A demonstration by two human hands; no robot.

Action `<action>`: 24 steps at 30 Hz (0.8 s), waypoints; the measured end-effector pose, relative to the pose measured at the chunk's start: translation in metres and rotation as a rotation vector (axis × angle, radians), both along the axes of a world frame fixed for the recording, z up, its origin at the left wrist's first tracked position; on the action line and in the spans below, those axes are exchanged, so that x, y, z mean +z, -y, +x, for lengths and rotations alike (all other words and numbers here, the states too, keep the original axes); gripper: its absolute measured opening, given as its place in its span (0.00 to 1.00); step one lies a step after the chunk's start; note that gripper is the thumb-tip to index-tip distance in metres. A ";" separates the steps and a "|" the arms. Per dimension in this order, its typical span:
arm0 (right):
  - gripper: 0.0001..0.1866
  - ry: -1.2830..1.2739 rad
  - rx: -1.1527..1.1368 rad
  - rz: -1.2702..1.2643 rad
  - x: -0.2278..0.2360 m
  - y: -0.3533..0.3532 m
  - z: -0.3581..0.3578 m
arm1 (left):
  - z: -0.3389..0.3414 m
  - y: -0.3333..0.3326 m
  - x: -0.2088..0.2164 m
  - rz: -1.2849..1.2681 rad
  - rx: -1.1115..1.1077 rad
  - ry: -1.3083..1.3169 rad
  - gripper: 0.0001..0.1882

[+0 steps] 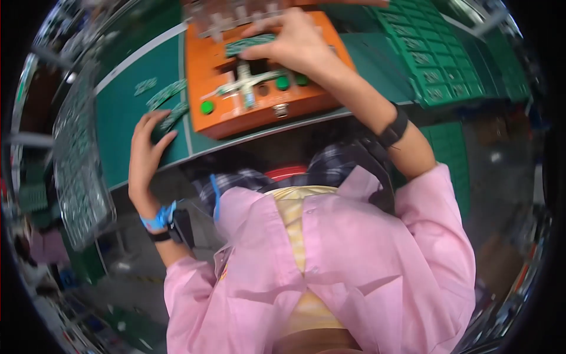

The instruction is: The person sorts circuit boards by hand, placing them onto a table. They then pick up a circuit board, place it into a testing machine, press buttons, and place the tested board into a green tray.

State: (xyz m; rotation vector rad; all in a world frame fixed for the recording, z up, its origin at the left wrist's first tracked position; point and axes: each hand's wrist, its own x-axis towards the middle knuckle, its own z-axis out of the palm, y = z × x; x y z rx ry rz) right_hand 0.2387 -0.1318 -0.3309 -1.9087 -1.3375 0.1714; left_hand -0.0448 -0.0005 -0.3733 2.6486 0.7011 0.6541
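My right hand reaches over an orange test fixture box, thumb and fingers closed on a narrow green circuit board. That board is over the box's top, at the far side of a dark opening. On the left, my left hand is at the green table mat, thumb and forefinger spread about the near end of another circuit board. Its fingers look apart, and no firm grip shows. Two more boards, a middle one and a farther one, lie beyond it.
Green buttons and a metal latch are on the box's near part. Clear clamp parts rise at its far edge. A green compartment tray with boards lies right; a clear plastic tray stands left.
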 end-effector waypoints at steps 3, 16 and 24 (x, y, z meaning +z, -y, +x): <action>0.20 -0.147 0.153 0.085 -0.014 -0.016 0.014 | -0.010 0.005 -0.013 -0.095 0.078 -0.010 0.14; 0.19 0.041 -0.001 0.020 -0.008 -0.008 -0.008 | -0.012 0.007 -0.011 -0.096 0.198 -0.102 0.17; 0.19 -0.048 0.034 -0.116 0.016 0.007 0.014 | -0.006 -0.006 0.013 -0.332 0.203 0.203 0.13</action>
